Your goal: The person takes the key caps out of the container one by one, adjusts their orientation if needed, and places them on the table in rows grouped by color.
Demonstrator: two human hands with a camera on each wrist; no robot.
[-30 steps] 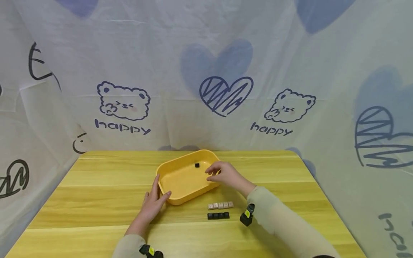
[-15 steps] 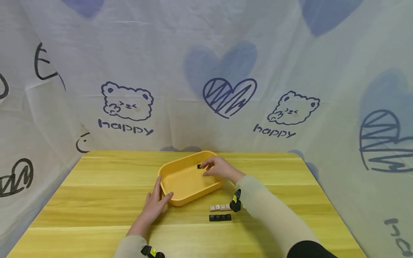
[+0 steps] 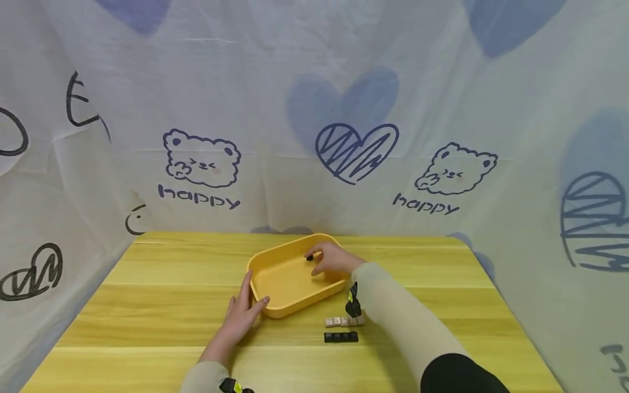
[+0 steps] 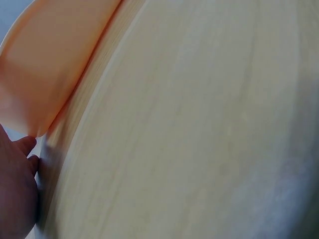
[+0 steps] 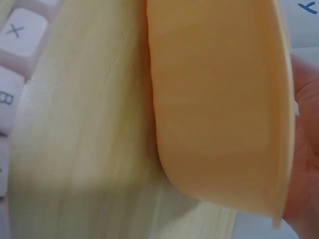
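Observation:
A yellow tray (image 3: 282, 281) sits at an angle on the wooden table. My left hand (image 3: 239, 316) rests at its near left corner, fingers along the outside and thumb at the rim. In the left wrist view, part of the left hand (image 4: 17, 184) shows below the tray wall (image 4: 50, 59). My right hand (image 3: 331, 259) reaches over the right rim into the tray. Its index fingertip is at a small black keycap (image 3: 309, 258), partly hidden; the thumb is apart from it. In the right wrist view, the tray wall (image 5: 219, 99) hides most of the right hand (image 5: 304, 149).
In front of the tray, a row of white keycaps (image 3: 340, 322) lies on the table, partly behind the right wrist camera (image 3: 352, 303). Nearer is a row of black keycaps (image 3: 341, 337). A printed cloth (image 3: 275, 109) hangs behind the table.
My right hand has moved left, further into the tray, and its index finger has come to the black keycap. My left hand stays at the corner. The head view has shifted slightly.

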